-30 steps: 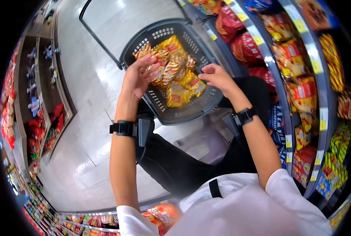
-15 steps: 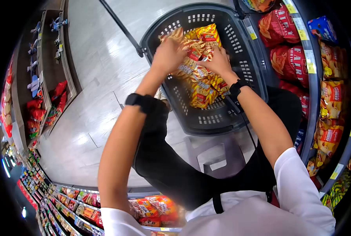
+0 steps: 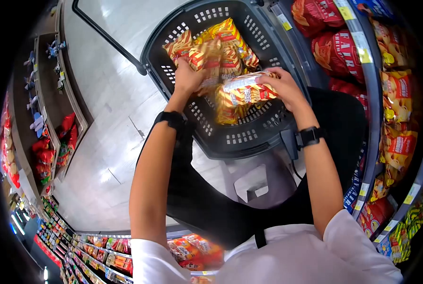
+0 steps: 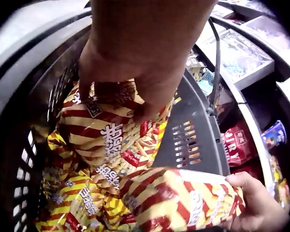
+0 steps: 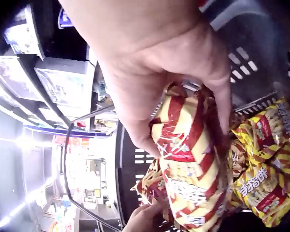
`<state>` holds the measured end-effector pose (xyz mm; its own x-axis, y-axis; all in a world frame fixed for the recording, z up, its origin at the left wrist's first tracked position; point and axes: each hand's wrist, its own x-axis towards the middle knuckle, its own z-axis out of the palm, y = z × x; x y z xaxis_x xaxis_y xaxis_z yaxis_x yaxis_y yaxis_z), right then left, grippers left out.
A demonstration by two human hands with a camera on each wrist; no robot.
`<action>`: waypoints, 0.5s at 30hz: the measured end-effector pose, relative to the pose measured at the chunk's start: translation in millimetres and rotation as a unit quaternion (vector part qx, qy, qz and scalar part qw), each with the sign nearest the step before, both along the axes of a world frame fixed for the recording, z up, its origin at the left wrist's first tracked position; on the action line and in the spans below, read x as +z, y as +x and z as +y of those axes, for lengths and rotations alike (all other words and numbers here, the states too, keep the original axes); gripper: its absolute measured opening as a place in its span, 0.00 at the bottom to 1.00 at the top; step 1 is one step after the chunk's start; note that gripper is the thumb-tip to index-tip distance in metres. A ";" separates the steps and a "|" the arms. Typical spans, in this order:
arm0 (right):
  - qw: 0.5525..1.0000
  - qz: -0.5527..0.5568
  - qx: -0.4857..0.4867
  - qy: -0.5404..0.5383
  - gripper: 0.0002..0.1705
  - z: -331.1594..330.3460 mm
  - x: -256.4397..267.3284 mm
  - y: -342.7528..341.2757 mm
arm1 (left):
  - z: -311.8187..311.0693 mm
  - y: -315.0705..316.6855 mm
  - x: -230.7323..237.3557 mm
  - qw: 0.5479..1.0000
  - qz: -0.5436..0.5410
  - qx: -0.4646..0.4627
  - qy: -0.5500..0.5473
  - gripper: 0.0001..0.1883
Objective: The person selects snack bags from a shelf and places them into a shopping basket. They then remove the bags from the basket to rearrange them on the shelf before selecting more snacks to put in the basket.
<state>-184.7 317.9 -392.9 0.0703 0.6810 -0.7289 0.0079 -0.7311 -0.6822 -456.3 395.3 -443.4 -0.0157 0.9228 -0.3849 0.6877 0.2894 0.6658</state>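
A grey perforated basket holds several striped red-and-cream snack bags and yellow ones. The right hand grips the end of a striped bag, raised over the others and lying sideways; the right wrist view shows thumb and fingers on either side of this bag. At the basket's left side, the left hand holds another striped bag. In the left wrist view the left hand's fingers bend onto that bag, partly hiding its top.
Shelves with red bags and yellow-orange bags stand right of the basket. Its handle leans out to the left over the floor. A grey stool is between the person's legs. More shelves stand far left.
Both hands were empty above the basket, then reached into the bags. The right hand now has a striped bag lifted and turned to the right; the left hand has hold of another.
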 end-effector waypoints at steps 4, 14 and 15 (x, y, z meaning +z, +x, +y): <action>0.958 0.251 -0.135 -0.013 0.30 -22.7 64.7 16.2 | -14.6 13.9 79.2 0.937 -0.299 0.150 -0.096 0.30; 0.901 0.426 -0.059 -0.062 0.43 -84.7 200.5 63.7 | -101.4 43.4 230.9 0.859 -0.503 0.073 -0.067 0.22; 0.924 0.374 -0.022 -0.071 0.44 -89.9 214.9 72.6 | -104.3 42.3 240.6 0.890 -0.451 0.045 -0.051 0.23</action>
<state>-112.1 228.1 -178.0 -0.4652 0.5835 -0.6657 -0.4590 -0.8020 -0.3822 -414.1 291.0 -202.8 0.2701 0.8933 -0.3592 -0.1423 0.4060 0.9027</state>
